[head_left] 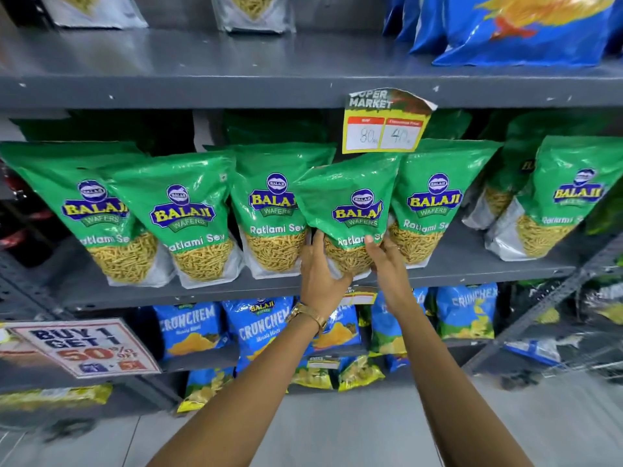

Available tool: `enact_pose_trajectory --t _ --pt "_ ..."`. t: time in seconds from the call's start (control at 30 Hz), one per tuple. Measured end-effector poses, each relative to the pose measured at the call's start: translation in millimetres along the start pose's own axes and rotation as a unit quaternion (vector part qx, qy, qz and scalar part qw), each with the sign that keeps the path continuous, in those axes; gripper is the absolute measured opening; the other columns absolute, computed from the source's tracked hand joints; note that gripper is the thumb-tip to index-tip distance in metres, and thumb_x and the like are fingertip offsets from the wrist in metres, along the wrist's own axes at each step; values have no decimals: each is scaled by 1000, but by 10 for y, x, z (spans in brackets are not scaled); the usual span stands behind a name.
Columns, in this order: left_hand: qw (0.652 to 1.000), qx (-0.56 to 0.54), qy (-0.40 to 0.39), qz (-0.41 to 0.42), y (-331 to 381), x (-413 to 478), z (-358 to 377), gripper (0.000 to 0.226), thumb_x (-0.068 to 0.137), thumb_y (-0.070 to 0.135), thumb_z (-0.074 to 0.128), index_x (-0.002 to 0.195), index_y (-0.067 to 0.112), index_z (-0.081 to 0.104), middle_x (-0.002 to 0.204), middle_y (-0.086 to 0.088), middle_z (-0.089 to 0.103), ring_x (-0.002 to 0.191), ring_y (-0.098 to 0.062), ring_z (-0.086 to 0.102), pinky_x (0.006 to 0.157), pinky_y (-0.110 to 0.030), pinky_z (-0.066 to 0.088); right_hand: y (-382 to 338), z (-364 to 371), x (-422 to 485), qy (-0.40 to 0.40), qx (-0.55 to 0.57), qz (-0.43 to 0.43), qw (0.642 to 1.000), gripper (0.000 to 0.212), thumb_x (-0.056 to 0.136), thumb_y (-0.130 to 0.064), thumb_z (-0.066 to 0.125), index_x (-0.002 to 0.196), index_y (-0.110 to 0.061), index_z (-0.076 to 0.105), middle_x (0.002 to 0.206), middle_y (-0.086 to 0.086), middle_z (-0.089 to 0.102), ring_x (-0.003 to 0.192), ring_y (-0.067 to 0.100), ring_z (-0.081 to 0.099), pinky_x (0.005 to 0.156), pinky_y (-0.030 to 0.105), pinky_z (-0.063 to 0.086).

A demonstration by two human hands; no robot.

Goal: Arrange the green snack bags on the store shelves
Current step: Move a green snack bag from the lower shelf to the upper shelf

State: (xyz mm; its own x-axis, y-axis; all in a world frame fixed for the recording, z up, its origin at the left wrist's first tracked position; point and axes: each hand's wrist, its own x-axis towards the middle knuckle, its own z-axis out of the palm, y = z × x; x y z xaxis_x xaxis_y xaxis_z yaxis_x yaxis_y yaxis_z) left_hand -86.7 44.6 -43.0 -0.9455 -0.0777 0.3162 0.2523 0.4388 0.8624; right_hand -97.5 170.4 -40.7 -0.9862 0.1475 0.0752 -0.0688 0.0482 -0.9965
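A row of green snack bags stands along the grey middle shelf. The one at the centre, a green snack bag, sits in front of its neighbours and leans slightly. My left hand, with a gold watch on the wrist, grips its lower left corner. My right hand holds its lower right side with the fingers against the front. Other green bags stand to the left and to the right, some behind in a second row.
A yellow price tag hangs from the upper shelf's edge just above the held bag. Blue snack bags fill the shelf below and the upper right. A sale sign sticks out at the lower left.
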Motion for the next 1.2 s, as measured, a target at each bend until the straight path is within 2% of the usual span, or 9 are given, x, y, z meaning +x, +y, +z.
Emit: enact_pose_trajectory --t 0.1,0.2,0.33,0.47,0.67,0.8,0.9,1.1,1.2 --pt "1000 13 2 15 16 -152 -98 94 66 26 76 142 14 23 139 -7 39 129 -23 34 107 -41 36 -67 -27 -169 -39 6 -20 999 35 96 -37 55 131 -33 53 123 -18 67 112 -1 61 91 18 50" --pt "999 24 25 26 70 -375 -233 101 62 48 75 142 14 24 135 -7 41 124 -20 38 100 -30 37 -126 -5 -409 -57 24 -12 998 23 96 -27 56 119 -25 60 73 -29 65 68 -14 60 63 11 48" --pt "991 124 42 14 112 -652 -489 107 58 46 79 142 9 23 128 -13 48 113 -27 50 86 -28 43 -202 27 -791 -82 40 18 996 42 93 -14 59 132 -28 54 120 -6 70 110 10 65 89 25 52" --pt "981 188 48 22 239 -939 -808 111 56 48 80 143 9 23 124 -14 50 106 -31 55 77 -38 52 -388 28 -1178 -106 -5 -21 994 51 94 -18 60 140 -34 45 133 -6 63 125 16 56 105 35 47" --pt "987 143 54 52 785 -1025 -1359 125 46 61 73 145 13 15 140 -13 43 121 -25 45 95 -26 37 -987 27 -1502 -131 -95 -156 974 53 92 -37 59 137 -52 36 120 -36 61 112 -11 58 84 4 49" --pt "986 138 50 76 1270 -737 -1797 124 45 48 84 145 25 14 122 -9 55 98 -17 52 88 -29 44 -1486 23 -1500 -95 -173 -249 948 68 89 -36 65 144 -50 27 115 -36 59 107 11 63 90 32 54" --pt "988 82 36 128 1634 -438 -2115 120 43 41 88 142 29 21 93 4 57 91 -23 59 86 -40 53 -1882 70 -1349 -38 -231 -321 918 75 85 -36 70 149 -30 30 125 -4 63 109 20 64 97 41 52" --pt "975 123 44 181 2245 324 -2580 128 45 50 84 146 26 9 139 -17 45 121 -32 48 92 -36 44 -2720 308 -751 -14 -213 -395 893 77 83 -33 72 149 -21 34 111 1 68 93 17 69 90 37 55" --pt "981 115 25 156 2423 686 -2749 124 46 47 85 145 29 12 141 -17 44 117 -29 52 87 -37 50 -3017 483 -435 1 -243 -382 892 79 86 -40 67 152 -22 27 119 13 67 107 32 65 96 47 50"
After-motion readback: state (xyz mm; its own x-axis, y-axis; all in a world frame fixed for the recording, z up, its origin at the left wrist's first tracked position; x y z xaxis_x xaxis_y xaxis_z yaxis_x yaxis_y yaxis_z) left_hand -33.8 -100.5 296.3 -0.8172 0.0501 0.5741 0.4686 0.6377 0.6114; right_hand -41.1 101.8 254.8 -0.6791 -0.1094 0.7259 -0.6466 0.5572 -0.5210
